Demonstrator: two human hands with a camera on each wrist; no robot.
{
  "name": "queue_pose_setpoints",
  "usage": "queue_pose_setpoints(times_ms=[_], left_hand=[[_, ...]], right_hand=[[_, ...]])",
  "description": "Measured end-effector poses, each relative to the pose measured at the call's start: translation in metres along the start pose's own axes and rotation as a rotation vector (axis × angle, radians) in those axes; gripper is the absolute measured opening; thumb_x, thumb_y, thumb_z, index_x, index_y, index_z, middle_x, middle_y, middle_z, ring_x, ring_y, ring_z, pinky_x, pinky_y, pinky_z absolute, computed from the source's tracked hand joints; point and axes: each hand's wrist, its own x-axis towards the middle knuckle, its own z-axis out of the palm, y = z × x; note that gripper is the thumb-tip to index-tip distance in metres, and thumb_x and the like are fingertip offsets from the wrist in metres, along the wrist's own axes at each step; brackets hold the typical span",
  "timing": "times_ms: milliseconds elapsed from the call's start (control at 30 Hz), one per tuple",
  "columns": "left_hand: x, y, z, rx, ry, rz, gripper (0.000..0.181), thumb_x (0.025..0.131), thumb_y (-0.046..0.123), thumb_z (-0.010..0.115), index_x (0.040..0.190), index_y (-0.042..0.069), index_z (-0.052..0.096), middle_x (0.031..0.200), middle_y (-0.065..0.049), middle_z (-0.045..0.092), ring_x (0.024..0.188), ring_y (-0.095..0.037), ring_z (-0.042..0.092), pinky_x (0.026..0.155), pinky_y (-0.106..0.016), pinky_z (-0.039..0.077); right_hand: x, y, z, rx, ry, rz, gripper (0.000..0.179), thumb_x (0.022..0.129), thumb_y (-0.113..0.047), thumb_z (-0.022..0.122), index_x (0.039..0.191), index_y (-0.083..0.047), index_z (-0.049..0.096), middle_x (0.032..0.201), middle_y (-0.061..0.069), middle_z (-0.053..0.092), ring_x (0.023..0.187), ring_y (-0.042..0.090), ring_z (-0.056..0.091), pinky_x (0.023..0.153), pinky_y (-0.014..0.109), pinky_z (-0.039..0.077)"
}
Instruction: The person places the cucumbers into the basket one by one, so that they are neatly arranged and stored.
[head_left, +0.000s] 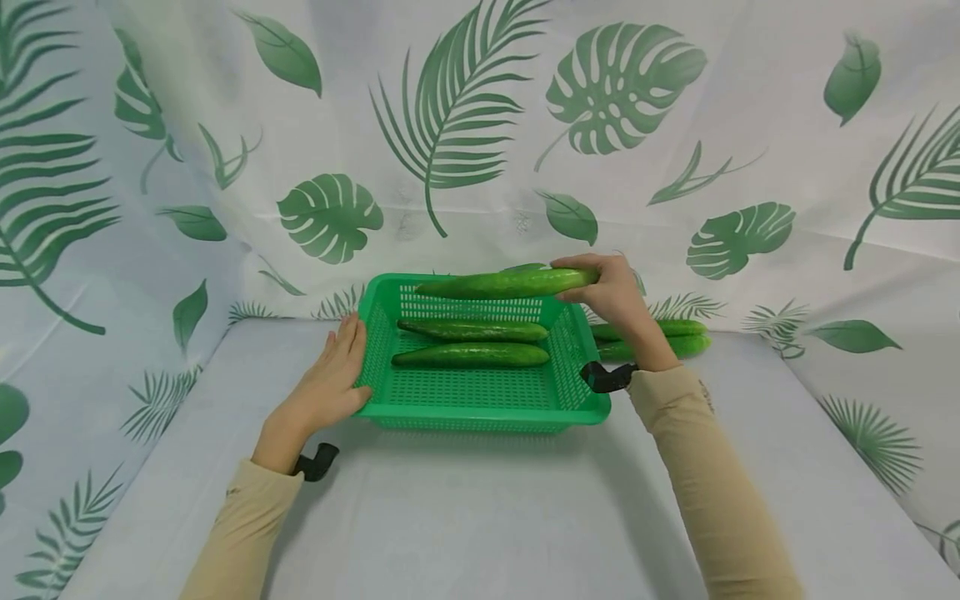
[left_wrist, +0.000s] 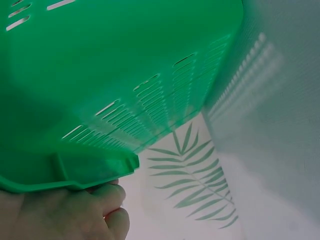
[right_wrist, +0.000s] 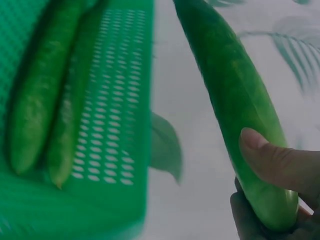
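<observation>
In the head view my right hand (head_left: 611, 292) grips a green cucumber (head_left: 495, 285) by its right end, holding it level above the far rim of a green plastic basket (head_left: 480, 412). The right wrist view shows the thumb laid over that cucumber (right_wrist: 235, 95), the fingers behind it. Two more cucumbers, a far one (head_left: 472, 331) and a near one (head_left: 472, 356), lie side by side in the basket. My left hand (head_left: 330, 375) rests against the basket's left rim, its fingers straight along the outside; part of it also shows below the rim in the left wrist view.
To the right of the basket, two cucumbers (head_left: 686, 344) lie on the white table (head_left: 465, 508), partly hidden by my right hand and the basket. A white leaf-print cloth (head_left: 480, 200) rises behind and at both sides.
</observation>
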Motion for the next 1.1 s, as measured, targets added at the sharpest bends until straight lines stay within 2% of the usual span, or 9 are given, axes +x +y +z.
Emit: queue_pose_setpoints(times_ms=[133,233,300,400,700,867,1100], left_hand=[[0.000,0.000,0.000,-0.005,-0.003,0.001,0.089,0.088,0.007,0.054,0.152,-0.014,-0.004,0.160,-0.026,-0.017,0.149,-0.036,-0.014,0.119,-0.054,-0.002],[0.000,0.000,0.000,-0.003,-0.001,0.005,0.089,0.088,0.007,0.055,0.152,-0.014,-0.004,0.160,-0.026,-0.016,0.149,-0.037,-0.014,0.119,-0.054,-0.002],[0.000,0.000,0.000,-0.003,0.003,0.007,0.089,0.088,0.007,0.055,0.152,-0.014,-0.003,0.160,-0.026,-0.016,0.149,-0.037,-0.013,0.119,-0.055,-0.002],[0.000,0.001,0.000,-0.006,0.007,0.012,0.088,0.088,0.007,0.054,0.152,-0.015,-0.002,0.160,-0.026,-0.015,0.149,-0.037,-0.013,0.119,-0.055,-0.001],[0.000,0.000,0.001,-0.008,0.003,0.011,0.088,0.089,0.007,0.054,0.152,-0.013,-0.004,0.160,-0.025,-0.016,0.149,-0.037,-0.013,0.119,-0.055,-0.002],[0.001,-0.001,0.001,-0.005,0.001,0.008,0.089,0.089,0.008,0.054,0.153,-0.012,-0.004,0.160,-0.025,-0.017,0.149,-0.035,-0.015,0.119,-0.055,-0.002],[-0.001,-0.001,0.000,-0.014,-0.003,0.000,0.088,0.090,0.007,0.055,0.153,-0.012,-0.004,0.161,-0.024,-0.018,0.149,-0.035,-0.016,0.119,-0.054,-0.003]], right_hand=[[0.009,0.000,0.022,0.015,-0.065,0.057,0.045,0.085,0.003,0.073,0.129,-0.002,0.066,0.135,0.018,0.059,0.089,0.028,0.061,0.080,0.042,0.053],[0.014,0.002,0.034,0.033,-0.095,0.107,0.046,0.084,0.004,0.073,0.129,-0.002,0.066,0.142,0.018,0.053,0.112,0.033,0.057,0.090,0.044,0.052],[0.016,0.004,0.039,0.033,-0.115,0.128,0.047,0.083,0.005,0.073,0.129,-0.002,0.066,0.146,0.019,0.049,0.128,0.037,0.048,0.097,0.048,0.049],[0.017,0.006,0.047,0.033,-0.142,0.144,0.047,0.083,0.006,0.073,0.129,-0.001,0.066,0.149,0.020,0.044,0.143,0.037,0.032,0.104,0.053,0.043],[0.013,0.011,0.061,0.056,-0.190,0.202,0.049,0.082,0.006,0.074,0.130,-0.002,0.066,0.152,0.019,0.040,0.145,0.036,0.027,0.098,0.051,0.047],[0.010,0.010,0.061,0.077,-0.215,0.233,0.049,0.081,0.006,0.075,0.129,-0.002,0.067,0.150,0.018,0.043,0.146,0.036,0.025,0.104,0.052,0.043],[0.007,0.011,0.062,0.087,-0.300,0.249,0.048,0.081,0.005,0.075,0.128,0.001,0.066,0.147,0.022,0.046,0.143,0.039,0.029,0.101,0.052,0.046]])
